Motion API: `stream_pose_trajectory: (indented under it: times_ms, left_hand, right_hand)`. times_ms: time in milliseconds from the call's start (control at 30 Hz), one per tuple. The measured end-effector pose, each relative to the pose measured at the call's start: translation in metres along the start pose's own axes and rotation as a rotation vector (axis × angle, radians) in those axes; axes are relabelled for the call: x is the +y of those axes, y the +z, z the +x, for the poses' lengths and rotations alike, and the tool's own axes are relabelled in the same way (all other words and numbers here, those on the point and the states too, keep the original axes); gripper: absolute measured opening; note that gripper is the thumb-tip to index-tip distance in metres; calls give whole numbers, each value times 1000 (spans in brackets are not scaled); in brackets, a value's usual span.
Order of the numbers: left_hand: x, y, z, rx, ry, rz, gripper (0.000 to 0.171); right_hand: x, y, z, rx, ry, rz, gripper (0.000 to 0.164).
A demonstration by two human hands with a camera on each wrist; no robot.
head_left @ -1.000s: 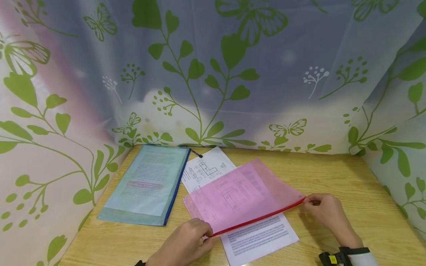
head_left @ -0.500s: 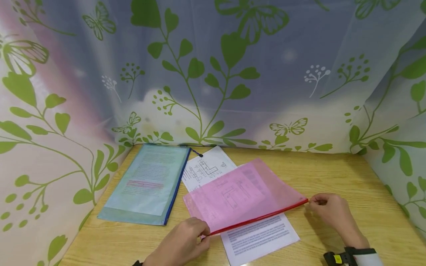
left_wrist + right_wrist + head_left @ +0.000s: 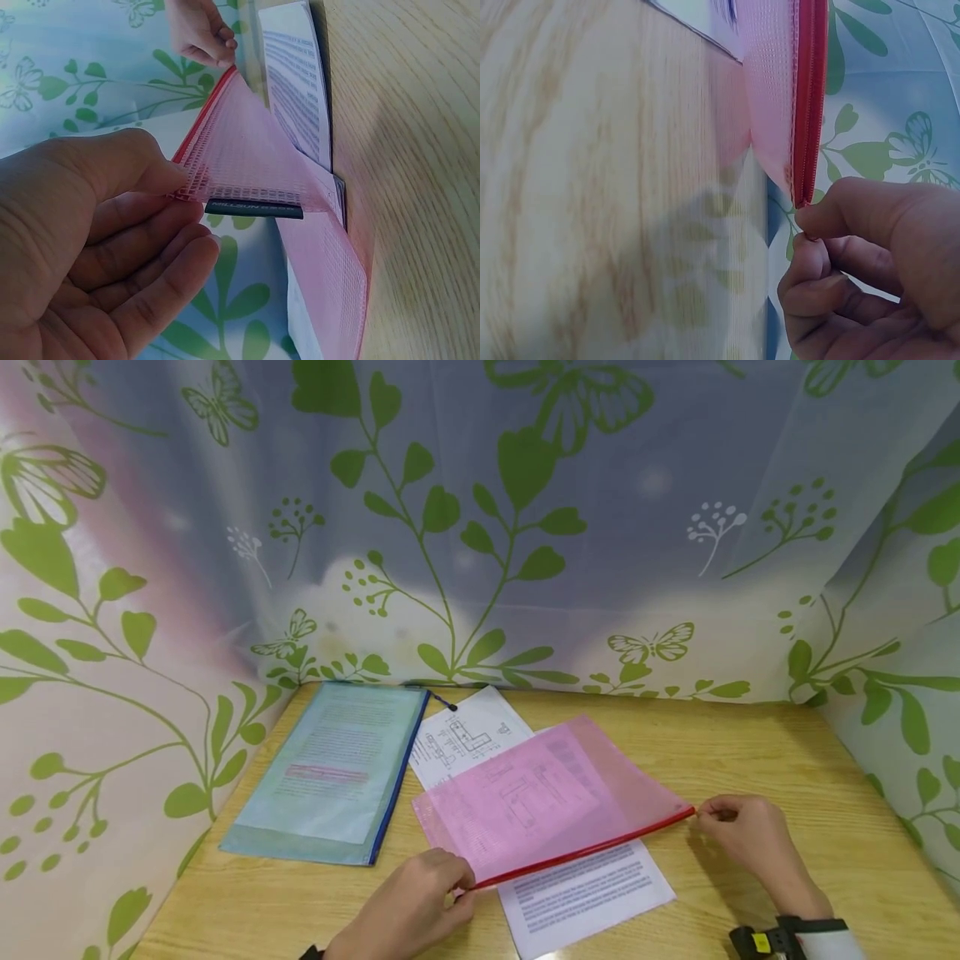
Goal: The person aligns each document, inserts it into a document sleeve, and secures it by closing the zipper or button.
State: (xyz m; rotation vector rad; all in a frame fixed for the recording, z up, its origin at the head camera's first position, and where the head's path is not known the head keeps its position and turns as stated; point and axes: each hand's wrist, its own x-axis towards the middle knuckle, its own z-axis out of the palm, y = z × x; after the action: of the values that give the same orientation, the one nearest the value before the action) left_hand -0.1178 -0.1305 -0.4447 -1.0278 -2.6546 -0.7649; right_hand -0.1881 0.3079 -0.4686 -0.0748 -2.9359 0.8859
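Observation:
A translucent pink mesh zip folder (image 3: pixel 517 793) with a red zip (image 3: pixel 585 856) is raised along its near edge. Sheets show through it. My left hand (image 3: pixel 416 902) pinches its near left corner between thumb and forefinger; in the left wrist view the other fingers lie loosely curled below, beside a black label tab (image 3: pixel 255 209). My right hand (image 3: pixel 750 839) pinches the right end of the zip with thumb and forefinger; whatever small piece lies between the fingertips is mostly hidden. Beneath the folder lie a drawing sheet (image 3: pixel 468 731) and a printed text sheet (image 3: pixel 585 902).
To the left, a blue zip folder (image 3: pixel 322 777) with a printed page inside lies flat on the wooden table (image 3: pixel 810 777). Its dark zip pull (image 3: pixel 448 704) reaches over the drawing sheet. A leaf-and-butterfly patterned curtain (image 3: pixel 637 527) stands around the back and sides.
My right hand has shifted slightly to the right, and the folder's right corner with it. My left hand has moved a touch left. Both hands hold nearly still over the last half second.

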Motion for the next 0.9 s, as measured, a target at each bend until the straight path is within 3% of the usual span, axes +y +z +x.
stream_pose_trajectory:
  times_ms: [200, 367, 600, 767, 900]
  left_hand:
    - [2, 0, 1, -38, -40, -9, 8]
    - [4, 1, 2, -136, -118, -27, 13]
    - [8, 10, 2, -215, -130, -61, 16]
    - [13, 16, 1, -301, -192, -84, 14]
    - [15, 22, -2, -292, -174, -85, 17]
  right_hand:
    - [-1, -2, 0, 2, -4, 1, 12]
    - [-1, -3, 0, 14, -11, -6, 13]
    - [3, -3, 0, 48, -42, -30, 11]
    - [7, 0, -1, 35, -59, -48, 10]
    - [8, 1, -1, -3, -43, -53, 13]
